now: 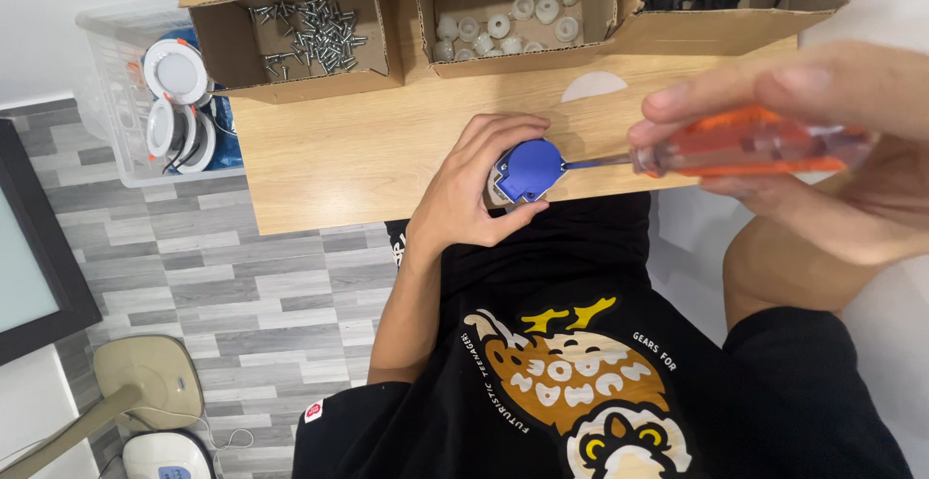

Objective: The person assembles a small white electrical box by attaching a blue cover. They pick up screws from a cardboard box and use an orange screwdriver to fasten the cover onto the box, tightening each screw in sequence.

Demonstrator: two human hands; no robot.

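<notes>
We've got the left hand (471,192) clamped on the blue housing (527,170) at the table (339,150) edge, dead centre. Right hand (813,140) at 3 o'clock grips the orange screwdriver (735,145) — tip on the housing. Looks mid-fastening; screw box (310,39) at 11 o'clock well stocked.

The left hand (471,189) curls, fingers and thumb closed around the blue part (528,170). Right of that part, the right hand (832,140) grips an orange handle, fingers wrapped, forearm bent back.
</notes>
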